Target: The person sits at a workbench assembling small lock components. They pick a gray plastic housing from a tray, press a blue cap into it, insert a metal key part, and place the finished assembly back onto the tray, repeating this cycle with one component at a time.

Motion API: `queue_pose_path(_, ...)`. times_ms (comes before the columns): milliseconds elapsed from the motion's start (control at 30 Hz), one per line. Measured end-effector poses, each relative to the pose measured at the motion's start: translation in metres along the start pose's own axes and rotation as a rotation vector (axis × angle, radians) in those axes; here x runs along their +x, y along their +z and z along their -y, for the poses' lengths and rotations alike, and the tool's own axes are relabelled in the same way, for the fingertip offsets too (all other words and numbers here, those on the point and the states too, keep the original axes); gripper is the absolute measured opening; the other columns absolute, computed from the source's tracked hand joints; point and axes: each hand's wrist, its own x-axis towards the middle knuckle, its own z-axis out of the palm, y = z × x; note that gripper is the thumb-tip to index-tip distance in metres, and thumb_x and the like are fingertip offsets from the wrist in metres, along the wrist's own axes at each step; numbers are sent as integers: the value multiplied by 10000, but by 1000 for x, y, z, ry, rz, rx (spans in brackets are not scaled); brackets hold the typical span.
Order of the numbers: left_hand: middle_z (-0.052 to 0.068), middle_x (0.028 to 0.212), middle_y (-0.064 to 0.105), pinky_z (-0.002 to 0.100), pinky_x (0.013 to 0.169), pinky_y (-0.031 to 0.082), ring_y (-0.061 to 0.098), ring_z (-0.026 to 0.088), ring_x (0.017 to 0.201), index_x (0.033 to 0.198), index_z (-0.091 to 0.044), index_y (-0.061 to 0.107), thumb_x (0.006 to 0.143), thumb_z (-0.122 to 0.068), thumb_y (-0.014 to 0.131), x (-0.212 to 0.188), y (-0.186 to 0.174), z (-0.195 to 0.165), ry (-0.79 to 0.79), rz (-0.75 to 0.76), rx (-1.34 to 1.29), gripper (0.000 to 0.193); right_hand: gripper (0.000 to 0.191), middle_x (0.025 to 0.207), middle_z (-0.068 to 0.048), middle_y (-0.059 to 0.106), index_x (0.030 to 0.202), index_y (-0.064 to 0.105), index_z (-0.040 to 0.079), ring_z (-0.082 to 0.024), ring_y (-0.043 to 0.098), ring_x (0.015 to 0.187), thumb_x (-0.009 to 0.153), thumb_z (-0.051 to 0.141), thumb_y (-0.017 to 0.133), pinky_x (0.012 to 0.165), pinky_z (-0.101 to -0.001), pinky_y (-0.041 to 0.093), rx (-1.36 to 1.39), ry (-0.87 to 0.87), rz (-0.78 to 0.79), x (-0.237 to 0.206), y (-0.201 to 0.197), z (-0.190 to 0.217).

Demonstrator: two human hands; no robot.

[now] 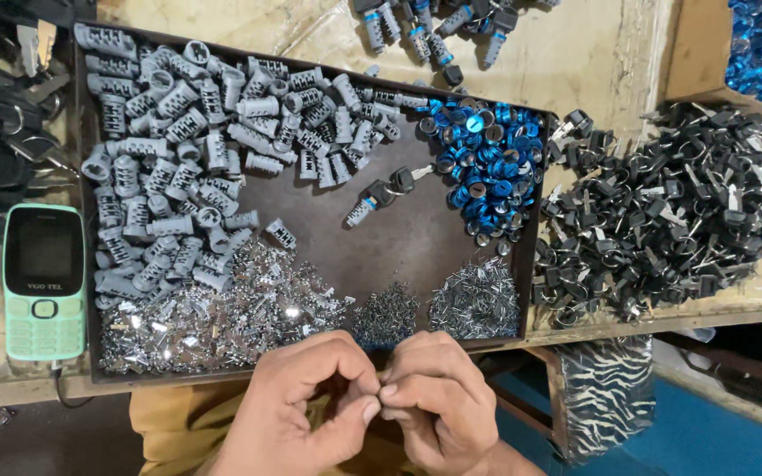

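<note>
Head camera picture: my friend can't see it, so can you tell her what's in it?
Two hands, left hand and right hand, meet fingertip to fingertip at the near edge of a dark tray; whatever they pinch is hidden. The tray holds grey lock cylinders, blue rings and small metal bits; black keys and a green phone flank it.

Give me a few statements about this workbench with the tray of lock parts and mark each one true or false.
1. The left hand and right hand meet fingertip to fingertip below the tray. True.
2. The blue rings lie in the tray's left half. False: they lie at its right end.
3. A green phone lies left of the tray. True.
4. The pile of black keys sits inside the tray. False: it sits on the bench, right of it.
</note>
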Motion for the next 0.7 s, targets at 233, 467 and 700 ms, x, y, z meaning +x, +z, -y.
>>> queue_pose_path(233,-13,803,476,244,606,371,412,69,704,854,-49,526,880,5,606,8,0,-2,-81,-146,-128,99,233,920,-72,615,992,744,79,-226,603,810,780,100,838,690,-356,462,-681,189,113,42,-31,-29)
queue_pose_path(467,-33,785,460,235,581,335,380,50,683,849,-44,549,945,-46,626,13,-5,-2,-215,-127,-283,123,180,865,-42,601,904,698,99,-266,571,828,763,64,804,740,-406,384,-814,73,225,65,-23,-42)
queue_pose_path(700,-38,804,497,221,602,375,418,38,713,878,-54,557,948,-60,633,18,-3,-2,-128,-101,-207,103,161,957,-79,635,975,632,45,-258,656,884,848,3,724,779,-359,526,-435,250,139,55,-22,-18)
